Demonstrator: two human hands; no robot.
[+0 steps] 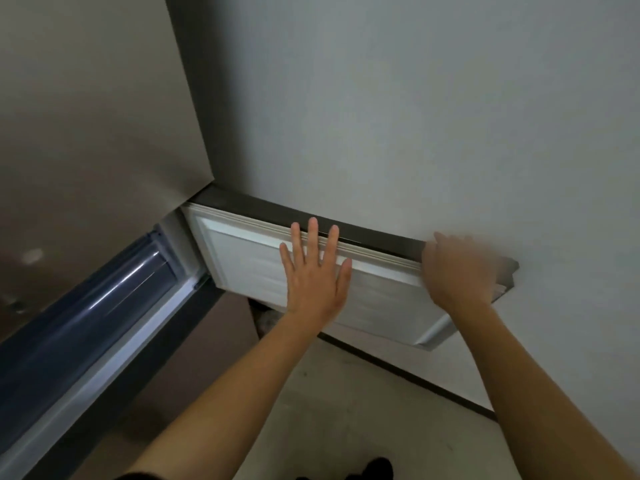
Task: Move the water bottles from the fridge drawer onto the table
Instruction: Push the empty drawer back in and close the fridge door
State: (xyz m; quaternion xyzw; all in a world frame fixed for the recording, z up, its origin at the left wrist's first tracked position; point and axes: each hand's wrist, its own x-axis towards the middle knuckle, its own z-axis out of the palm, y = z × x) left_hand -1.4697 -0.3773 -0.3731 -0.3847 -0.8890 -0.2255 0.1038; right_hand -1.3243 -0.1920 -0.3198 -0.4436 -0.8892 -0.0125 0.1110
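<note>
Pressing my left hand (pixel 313 271) flat against the white inner face of the open fridge door (pixel 249 258), I have the fingers straight and spread, their tips on the seal along its top edge. My right hand (pixel 457 271), blurred, curls its fingers over the door's dark outer edge, close to the wall (pixel 415 116). The clear-fronted drawer (pixel 114 299) sits in the fridge at my lower left, just beside the door's hinge side. Whether bottles lie inside it I cannot tell.
</note>
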